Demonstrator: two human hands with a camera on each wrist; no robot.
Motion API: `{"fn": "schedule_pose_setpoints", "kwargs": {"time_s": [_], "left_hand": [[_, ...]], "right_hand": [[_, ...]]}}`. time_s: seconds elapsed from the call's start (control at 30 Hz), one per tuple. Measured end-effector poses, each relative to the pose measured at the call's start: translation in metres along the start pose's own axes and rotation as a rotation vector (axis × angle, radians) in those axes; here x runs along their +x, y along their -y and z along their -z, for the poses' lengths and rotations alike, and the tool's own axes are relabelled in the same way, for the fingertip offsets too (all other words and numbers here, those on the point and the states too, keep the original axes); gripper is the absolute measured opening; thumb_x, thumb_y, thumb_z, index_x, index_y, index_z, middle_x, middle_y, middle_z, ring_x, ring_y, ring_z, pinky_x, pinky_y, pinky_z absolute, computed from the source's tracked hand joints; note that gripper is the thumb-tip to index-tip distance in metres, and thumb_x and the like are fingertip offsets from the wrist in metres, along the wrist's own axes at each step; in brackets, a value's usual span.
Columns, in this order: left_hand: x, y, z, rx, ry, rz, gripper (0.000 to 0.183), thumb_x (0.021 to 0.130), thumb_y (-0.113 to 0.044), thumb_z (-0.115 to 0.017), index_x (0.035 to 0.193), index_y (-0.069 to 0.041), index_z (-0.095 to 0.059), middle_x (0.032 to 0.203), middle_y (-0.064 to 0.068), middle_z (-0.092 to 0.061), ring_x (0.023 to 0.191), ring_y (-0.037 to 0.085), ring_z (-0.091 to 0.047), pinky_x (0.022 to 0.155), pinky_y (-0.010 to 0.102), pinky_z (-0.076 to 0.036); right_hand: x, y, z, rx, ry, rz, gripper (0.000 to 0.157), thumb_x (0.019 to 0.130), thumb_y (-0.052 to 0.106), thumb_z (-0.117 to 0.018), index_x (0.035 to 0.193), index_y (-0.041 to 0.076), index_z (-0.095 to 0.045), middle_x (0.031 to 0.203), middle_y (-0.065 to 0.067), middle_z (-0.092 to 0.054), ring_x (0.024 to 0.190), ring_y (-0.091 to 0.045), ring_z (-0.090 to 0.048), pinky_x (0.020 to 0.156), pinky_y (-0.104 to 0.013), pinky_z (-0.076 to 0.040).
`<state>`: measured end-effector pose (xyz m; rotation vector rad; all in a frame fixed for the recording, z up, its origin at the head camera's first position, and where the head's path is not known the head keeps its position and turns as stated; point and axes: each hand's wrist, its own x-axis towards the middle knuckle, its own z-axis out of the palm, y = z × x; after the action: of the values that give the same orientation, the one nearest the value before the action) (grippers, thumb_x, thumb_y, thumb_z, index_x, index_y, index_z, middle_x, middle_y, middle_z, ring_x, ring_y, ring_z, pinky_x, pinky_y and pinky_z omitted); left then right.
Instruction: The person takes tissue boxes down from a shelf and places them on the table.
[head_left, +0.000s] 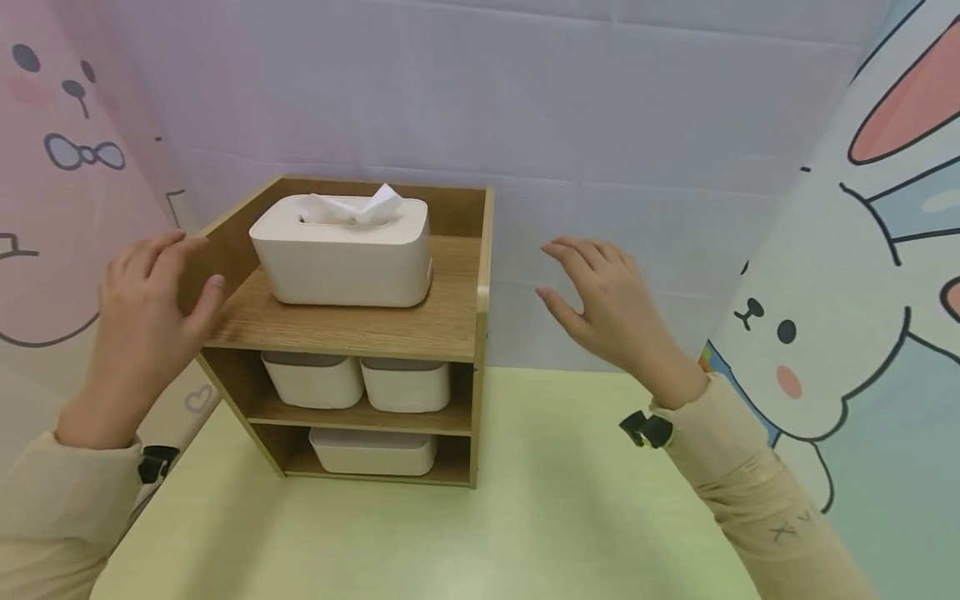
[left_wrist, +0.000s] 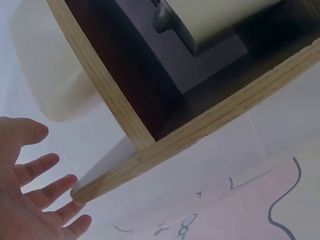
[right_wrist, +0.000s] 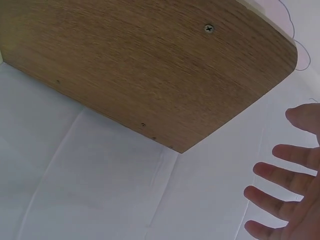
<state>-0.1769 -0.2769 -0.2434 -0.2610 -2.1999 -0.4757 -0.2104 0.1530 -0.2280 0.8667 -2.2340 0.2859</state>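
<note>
A wooden shelf unit stands against the back of the table. On its top board sits a white tissue box with a tissue poking out of the slot. My left hand is raised beside the unit's left panel, fingers spread and relaxed. In the left wrist view that hand's fingertips are close to the corner of the wooden panel; I cannot tell whether they touch. Off the unit's right side, my right hand hovers holding nothing, apart from the side panel in the right wrist view.
Two white bins share the middle compartment, and a wider white bin sits in the bottom one. A pale yellow-green table lies under the unit. Behind hangs a plain light curtain, with cartoon-printed sheets at both sides.
</note>
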Motion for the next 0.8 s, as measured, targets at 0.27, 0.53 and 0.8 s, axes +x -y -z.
{"fn": "schedule_pose_setpoints", "kwargs": {"time_s": [0.27,0.53,0.8], "left_hand": [[0.010,0.009,-0.004,-0.013,-0.006,0.005,0.036,0.085,-0.010,-0.055,0.117,0.006,-0.055,0.116,0.031,-0.054,0.108,0.049,-0.046,0.095,0.057,-0.034],[0.014,0.022,-0.013,-0.007,-0.009,0.017,0.033,0.086,-0.010,-0.052,0.116,0.004,-0.056,0.110,0.030,-0.058,0.102,0.049,-0.050,0.090,0.056,-0.037],[0.015,0.038,-0.021,0.054,-0.011,-0.039,0.032,0.086,-0.009,-0.053,0.116,0.002,-0.059,0.116,0.022,-0.059,0.106,0.045,-0.051,0.095,0.052,-0.039]], "right_hand": [[0.031,0.016,0.001,0.025,0.034,0.021,0.043,0.088,0.031,-0.055,0.123,0.005,-0.053,0.123,-0.013,-0.057,0.113,-0.035,-0.051,0.093,-0.052,-0.041],[0.057,0.035,-0.007,0.033,0.106,0.049,0.040,0.091,0.033,-0.050,0.122,0.008,-0.053,0.124,-0.008,-0.057,0.115,-0.031,-0.052,0.094,-0.049,-0.042],[0.075,0.050,-0.017,0.059,0.204,0.065,0.040,0.091,0.032,-0.049,0.124,0.010,-0.052,0.127,-0.008,-0.053,0.119,-0.027,-0.048,0.099,-0.045,-0.038]]}}
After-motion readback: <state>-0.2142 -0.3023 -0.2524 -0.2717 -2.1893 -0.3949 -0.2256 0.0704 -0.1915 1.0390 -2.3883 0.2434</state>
